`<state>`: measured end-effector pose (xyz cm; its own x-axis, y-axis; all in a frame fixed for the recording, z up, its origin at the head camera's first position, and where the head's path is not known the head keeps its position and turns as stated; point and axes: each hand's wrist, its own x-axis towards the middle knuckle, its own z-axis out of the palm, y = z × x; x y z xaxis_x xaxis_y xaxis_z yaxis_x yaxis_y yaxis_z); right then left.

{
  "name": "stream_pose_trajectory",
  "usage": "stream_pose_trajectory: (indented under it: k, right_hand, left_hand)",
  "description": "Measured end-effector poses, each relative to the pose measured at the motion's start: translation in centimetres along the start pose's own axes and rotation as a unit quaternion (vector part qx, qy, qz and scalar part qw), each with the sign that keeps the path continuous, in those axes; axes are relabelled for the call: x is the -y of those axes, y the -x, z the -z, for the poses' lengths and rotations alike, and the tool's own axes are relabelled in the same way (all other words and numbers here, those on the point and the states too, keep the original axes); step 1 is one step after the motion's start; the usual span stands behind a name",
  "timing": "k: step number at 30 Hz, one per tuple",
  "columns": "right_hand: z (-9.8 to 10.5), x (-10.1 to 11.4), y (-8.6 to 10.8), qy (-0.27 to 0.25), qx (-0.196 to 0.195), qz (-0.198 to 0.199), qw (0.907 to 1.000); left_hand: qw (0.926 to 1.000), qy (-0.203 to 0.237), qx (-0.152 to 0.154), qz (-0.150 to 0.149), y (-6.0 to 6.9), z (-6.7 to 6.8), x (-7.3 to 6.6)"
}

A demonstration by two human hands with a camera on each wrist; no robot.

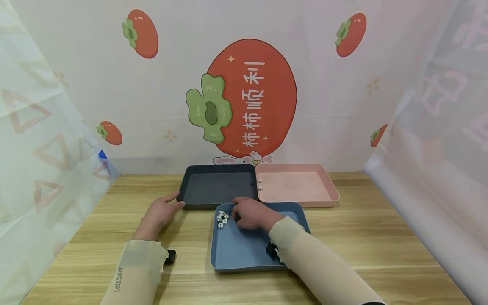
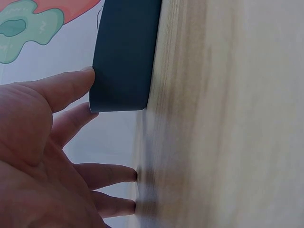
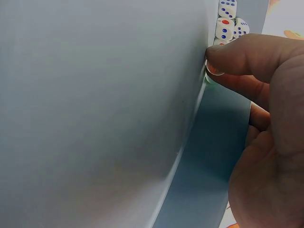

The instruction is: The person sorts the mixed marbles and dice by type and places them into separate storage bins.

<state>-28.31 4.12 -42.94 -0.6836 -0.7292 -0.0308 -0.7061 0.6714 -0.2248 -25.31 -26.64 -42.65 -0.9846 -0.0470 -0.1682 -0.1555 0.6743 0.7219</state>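
My right hand (image 1: 251,214) reaches into the blue tray (image 1: 244,254) near its far side. In the right wrist view its thumb and forefinger pinch a small white-edged die (image 3: 216,70), mostly hidden by the fingertips. White dice (image 1: 222,218) with coloured pips lie bunched in the far left corner of this tray, just left of the hand. My left hand (image 1: 160,215) is at the near left corner of the black tray (image 1: 217,203). Thumb and forefinger touch that corner, while other straight fingers (image 2: 111,175) reach down to the tabletop.
Right of the black tray stands a pink tray (image 1: 297,184) with two white dice (image 1: 260,184) at its left edge. A small dark piece (image 1: 252,184) lies inside the black tray's right edge. Behind hangs a printed cloth (image 1: 324,106); sheets flank the wooden table (image 1: 373,245).
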Motion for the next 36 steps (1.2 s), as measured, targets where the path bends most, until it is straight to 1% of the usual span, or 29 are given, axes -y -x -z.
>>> stream_pose_trajectory:
  k: [4, 7, 16, 20, 25, 29, 32, 36]
  right_hand:
    - [-0.1, -0.1, 0.0, -0.006, 0.001, -0.001, 1.0000]
    - [-0.1, -0.3, -0.1, -0.022, 0.005, -0.010, 0.9997]
    - [0.6, -0.8, -0.5, -0.106, 0.010, -0.030, 0.9939]
    - [1.1, -0.9, -0.4, -0.151, 0.000, -0.040, 0.9877]
    - [1.7, -1.4, -0.1, -0.206, -0.020, -0.057, 0.9768]
    - [2.2, -2.2, 0.1, -0.235, -0.045, -0.072, 0.9682]
    - [2.7, -2.7, 0.1, -0.238, -0.083, -0.105, 0.9620]
    - [3.5, -3.3, 0.0, -0.209, -0.138, -0.160, 0.9547]
  left_hand:
    - [1.0000, -0.001, -0.002, 0.002, 0.0, 0.0, 0.0]
    - [1.0000, 0.001, -0.002, 0.004, -0.1, -0.1, 0.0]
    - [0.9999, 0.010, -0.003, 0.001, -0.1, -0.1, 0.1]
    - [0.9999, 0.009, -0.005, -0.001, -0.1, -0.1, 0.1]
    - [1.0000, 0.008, -0.004, -0.002, -0.1, -0.1, 0.1]
    - [1.0000, 0.005, -0.003, -0.003, -0.1, -0.1, 0.1]
    - [1.0000, 0.007, -0.004, -0.003, -0.1, -0.1, 0.2]
    - [1.0000, 0.007, -0.006, -0.001, -0.1, -0.1, 0.2]
